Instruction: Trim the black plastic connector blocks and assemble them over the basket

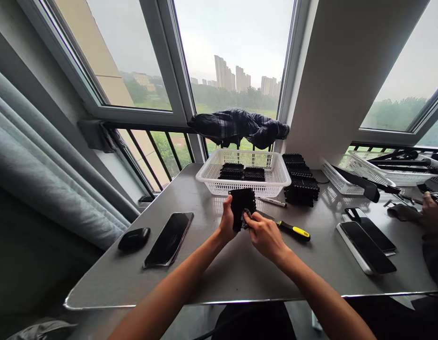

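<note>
My left hand (227, 218) grips a flat black plastic piece with toothed edges (242, 200), holding it tilted up above the table. My right hand (266, 234) pinches a small grey crumpled cloth or pad (245, 219) and presses it against the face of that piece. Just beyond my right hand lies a knife-like tool with a yellow and black handle (295, 231), its blade partly hidden by the hand. Behind the held piece stands a white plastic basket (208, 177) with several similar black pieces (254, 174) inside. More such pieces are stacked (301, 182) beside the basket.
A white marker (273, 202) lies before the basket. On the left of the grey table (204, 278) are a phone (169, 239) and a black case (134, 239); two phones (367, 248) lie right. Another person's hand (433, 208) works at the far right, near baskets of black parts (374, 170).
</note>
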A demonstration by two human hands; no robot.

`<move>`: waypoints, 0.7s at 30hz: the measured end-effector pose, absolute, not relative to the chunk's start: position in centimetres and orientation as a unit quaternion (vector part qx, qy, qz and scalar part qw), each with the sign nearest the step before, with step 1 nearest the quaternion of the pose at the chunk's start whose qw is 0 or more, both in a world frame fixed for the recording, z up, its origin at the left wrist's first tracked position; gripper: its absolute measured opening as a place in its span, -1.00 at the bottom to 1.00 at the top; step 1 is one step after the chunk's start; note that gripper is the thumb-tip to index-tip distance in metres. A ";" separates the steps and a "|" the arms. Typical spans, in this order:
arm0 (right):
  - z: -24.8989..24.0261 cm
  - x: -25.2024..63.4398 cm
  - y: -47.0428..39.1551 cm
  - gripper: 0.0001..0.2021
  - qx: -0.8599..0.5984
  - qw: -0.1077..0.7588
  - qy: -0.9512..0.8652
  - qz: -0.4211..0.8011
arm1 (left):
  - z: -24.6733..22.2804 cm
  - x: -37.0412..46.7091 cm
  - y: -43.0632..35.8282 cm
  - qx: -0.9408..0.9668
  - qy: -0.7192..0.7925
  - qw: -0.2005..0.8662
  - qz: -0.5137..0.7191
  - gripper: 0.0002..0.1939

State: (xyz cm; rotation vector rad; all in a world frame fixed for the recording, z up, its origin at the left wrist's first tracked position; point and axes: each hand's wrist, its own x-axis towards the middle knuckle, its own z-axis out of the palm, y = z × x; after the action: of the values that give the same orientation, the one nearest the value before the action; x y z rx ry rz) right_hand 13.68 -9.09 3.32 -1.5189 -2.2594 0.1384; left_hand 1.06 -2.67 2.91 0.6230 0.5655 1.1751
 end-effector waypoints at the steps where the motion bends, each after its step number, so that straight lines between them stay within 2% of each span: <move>1: 3.2 13.6 -9.1 -0.48 -0.538 0.199 -0.818 0.050 | 3.1 0.9 -2.6 0.279 0.255 0.751 0.542 -0.44; 4: 3.0 13.3 -9.2 -0.51 -0.522 0.201 -0.828 0.049 | 3.6 0.6 -2.4 0.270 0.248 0.753 0.547 -0.44; 7: 2.7 13.5 -9.0 -0.60 -0.516 0.249 -0.817 0.071 | 3.6 0.5 -2.4 0.274 0.248 0.752 0.546 -0.43; 10: 2.6 14.2 -8.5 -0.63 -0.503 0.355 -0.779 0.115 | 3.4 0.7 -2.6 0.289 0.251 0.754 0.534 -0.40; 14: 2.9 15.3 -7.9 -0.55 -0.483 0.499 -0.709 0.121 | 3.1 1.5 -3.2 0.292 0.259 0.770 0.506 -0.40; 16: 2.9 15.3 -7.9 -0.48 -0.478 0.512 -0.704 0.118 | 2.8 1.9 -3.6 0.294 0.266 0.782 0.481 -0.42; 21: 2.6 14.5 -8.1 -0.43 -0.485 0.471 -0.725 0.130 | 2.2 2.4 -4.3 0.310 0.282 0.786 0.454 -0.49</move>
State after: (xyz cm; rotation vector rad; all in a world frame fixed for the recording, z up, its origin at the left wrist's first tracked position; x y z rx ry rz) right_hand 14.53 -8.12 2.58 -1.1869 -1.7767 0.3184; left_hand 2.43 -4.27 2.22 0.6690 0.6080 0.9789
